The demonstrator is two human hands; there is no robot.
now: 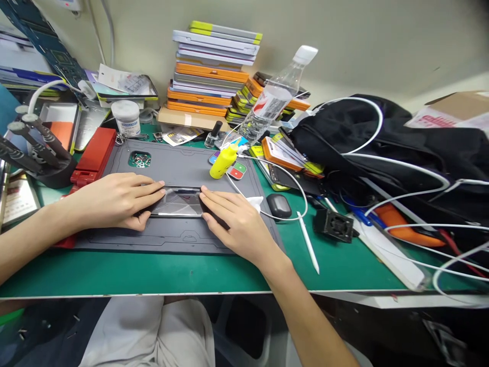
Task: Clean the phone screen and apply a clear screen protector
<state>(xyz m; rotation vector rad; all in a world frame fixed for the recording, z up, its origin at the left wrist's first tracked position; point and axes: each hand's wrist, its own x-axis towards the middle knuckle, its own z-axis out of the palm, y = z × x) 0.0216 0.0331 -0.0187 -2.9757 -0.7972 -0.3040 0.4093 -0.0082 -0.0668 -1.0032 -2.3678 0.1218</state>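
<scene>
A dark, glossy smartphone (pixel 181 205) lies sideways on the grey work mat (pixel 153 240), light reflecting off its face. My left hand (pixel 124 199) grips its left end, fingers along the far edge and thumb at the near side. At the other end, my right hand (pixel 237 219) holds it the same way, fingertips at the far corner and thumb near the front edge. Both ends of the phone are partly hidden under my hands. Beyond it on the mat stands a small yellow bottle (pixel 223 162), and small metal parts sit in a recess (pixel 140 159).
A red tool (pixel 95 153) and a screwdriver stand (pixel 57 171) are at the left. Stacked cases (pixel 210 76) and a tilted water bottle (pixel 273 102) rise behind. To the right are a black earbud case (pixel 278 206), a white stylus (pixel 308 243), a small fan (pixel 334 226), cables and a black bag (pixel 351 132).
</scene>
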